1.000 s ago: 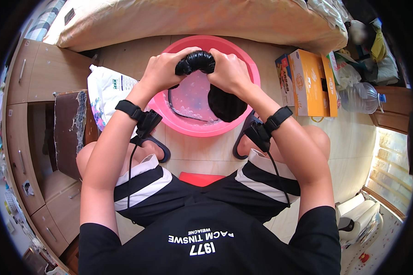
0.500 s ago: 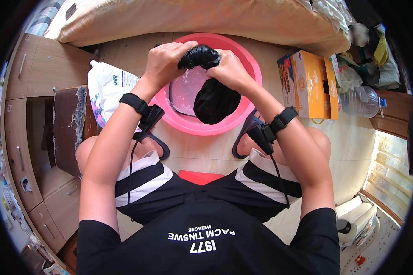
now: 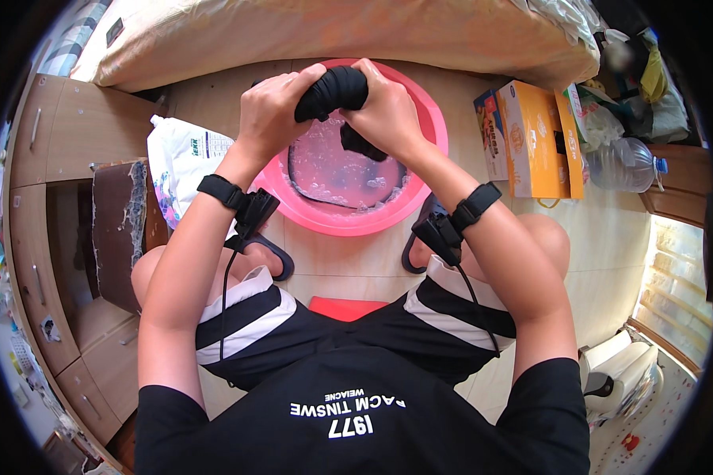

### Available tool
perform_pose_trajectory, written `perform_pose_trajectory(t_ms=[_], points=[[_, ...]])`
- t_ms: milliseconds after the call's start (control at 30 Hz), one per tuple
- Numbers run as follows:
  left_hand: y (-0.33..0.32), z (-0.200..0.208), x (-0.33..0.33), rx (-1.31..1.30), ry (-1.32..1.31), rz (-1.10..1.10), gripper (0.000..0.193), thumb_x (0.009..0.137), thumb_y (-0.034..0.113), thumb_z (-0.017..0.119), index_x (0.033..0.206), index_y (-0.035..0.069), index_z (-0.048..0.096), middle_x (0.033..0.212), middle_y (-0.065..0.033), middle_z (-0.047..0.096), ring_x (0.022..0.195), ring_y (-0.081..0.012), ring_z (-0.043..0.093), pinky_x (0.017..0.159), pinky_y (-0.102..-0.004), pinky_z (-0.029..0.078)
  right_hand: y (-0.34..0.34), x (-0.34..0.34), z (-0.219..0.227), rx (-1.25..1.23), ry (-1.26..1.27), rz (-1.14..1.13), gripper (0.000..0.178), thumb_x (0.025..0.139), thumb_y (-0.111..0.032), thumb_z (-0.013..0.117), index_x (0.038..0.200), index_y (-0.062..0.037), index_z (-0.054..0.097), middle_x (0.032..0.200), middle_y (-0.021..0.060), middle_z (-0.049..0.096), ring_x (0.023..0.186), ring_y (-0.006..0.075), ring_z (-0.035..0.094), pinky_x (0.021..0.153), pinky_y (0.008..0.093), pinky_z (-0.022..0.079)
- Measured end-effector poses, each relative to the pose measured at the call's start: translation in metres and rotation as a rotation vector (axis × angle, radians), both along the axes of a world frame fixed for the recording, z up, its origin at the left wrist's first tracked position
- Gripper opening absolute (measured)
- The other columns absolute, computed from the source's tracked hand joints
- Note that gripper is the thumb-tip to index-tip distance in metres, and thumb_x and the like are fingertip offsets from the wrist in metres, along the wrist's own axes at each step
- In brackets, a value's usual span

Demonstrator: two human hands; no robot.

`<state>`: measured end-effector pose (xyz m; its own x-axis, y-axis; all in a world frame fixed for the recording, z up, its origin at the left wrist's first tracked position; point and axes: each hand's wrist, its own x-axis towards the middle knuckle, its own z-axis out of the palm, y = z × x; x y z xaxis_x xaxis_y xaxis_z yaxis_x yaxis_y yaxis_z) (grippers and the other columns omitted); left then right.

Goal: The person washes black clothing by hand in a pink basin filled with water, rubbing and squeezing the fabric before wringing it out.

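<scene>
Between my two fists a wet black cloth (image 3: 333, 93) is bunched into a thick, bent roll. My left hand (image 3: 276, 107) is closed around its left end, and my right hand (image 3: 384, 111) grips the right end. A loose tail of the cloth hangs below my right hand. Whether it is a garment, and of which kind, I cannot make out. Under both hands stands a pink basin (image 3: 333, 222) holding sudsy water (image 3: 345, 182) with bubbles. Each wrist wears a black strap with a small device and a cable.
Left of the basin are a white plastic bag (image 3: 190, 158), a worn brown board (image 3: 119, 237) and wooden drawers (image 3: 43, 131). To the right stand an orange carton (image 3: 535, 142) and a large clear bottle (image 3: 622, 165). A draped bed (image 3: 333, 36) lies beyond. A red stool edge (image 3: 345, 307) shows between my legs.
The cloth is now wound into a tighter, smoother roll, and the bulky part that hung over the basin has shrunk to a small tail. Both hands have risen slightly, uncovering more sudsy water.
</scene>
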<state>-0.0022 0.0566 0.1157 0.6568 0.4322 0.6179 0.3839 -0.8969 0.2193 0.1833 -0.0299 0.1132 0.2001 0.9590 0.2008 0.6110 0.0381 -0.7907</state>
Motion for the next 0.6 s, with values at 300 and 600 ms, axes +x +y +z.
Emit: perform_pose_trajectory(t_ms=[300, 600], points=[[-0.007, 0.026, 0.007, -0.113, -0.187, 0.047, 0.059, 0.068, 0.006, 0.08, 0.123, 0.016, 0.062, 0.094, -0.0124, 0.073, 0.085, -0.0337, 0.072, 0.071, -0.0393, 0.056, 0.018, 0.013, 0.001, 0.308, 0.11, 0.09, 0.062, 0.074, -0.01, 0.079, 0.131, -0.0098, 0.056, 0.124, 0.0143, 0.062, 0.116, 0.0317, 0.06, 0.098, 0.0393, 0.051], [0.001, 0.074, 0.001, -0.182, -0.479, -0.06, 0.056, 0.074, -0.001, 0.081, 0.125, 0.009, 0.059, 0.09, -0.011, 0.072, 0.082, -0.0217, 0.074, 0.078, -0.029, 0.056, 0.028, 0.047, -0.046, -0.257, 1.08, -0.216, 0.05, 0.096, -0.043, 0.05, 0.14, -0.018, 0.056, 0.139, 0.0037, 0.054, 0.119, 0.0193, 0.049, 0.111, 0.048, 0.033]])
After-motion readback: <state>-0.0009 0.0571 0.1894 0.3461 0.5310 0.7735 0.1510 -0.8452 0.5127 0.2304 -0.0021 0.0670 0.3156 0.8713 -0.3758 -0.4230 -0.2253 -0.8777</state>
